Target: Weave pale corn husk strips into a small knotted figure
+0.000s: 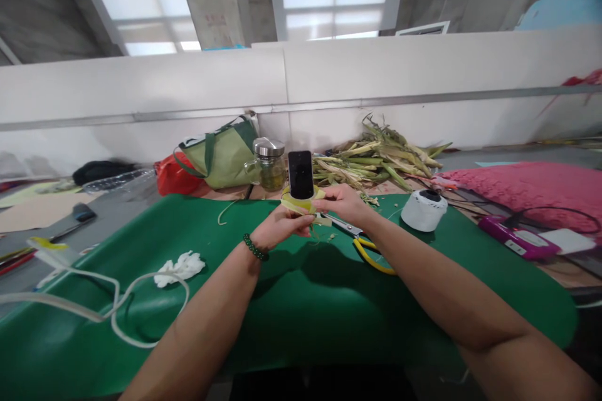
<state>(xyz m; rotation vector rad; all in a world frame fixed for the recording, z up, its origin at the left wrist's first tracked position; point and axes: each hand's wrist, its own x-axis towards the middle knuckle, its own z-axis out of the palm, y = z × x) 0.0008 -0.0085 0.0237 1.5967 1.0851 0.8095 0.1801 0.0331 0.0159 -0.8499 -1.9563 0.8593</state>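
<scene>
In front of an upright dark-screened phone (301, 174), both my hands hold a pale yellow-green leaf strip (294, 205) that looks curved or folded. My left hand (281, 227), with a dark green bead bracelet at the wrist, pinches its near side with thumb and fingers. From the right, my right hand (347, 203) grips the same piece between thumb and forefinger. Part of the strip is hidden behind my fingers. Yellow-handled scissors (371, 257) lie on the green mat (329, 319), partly under my right forearm.
Behind the mat lie a pile of dried leaves (380, 160), a glass jar (270, 169) and a green bag (219, 156). A white thread spool (424, 210) and purple device (520, 238) sit right. White cord (150, 344) and crumpled tissue (181, 268) are left.
</scene>
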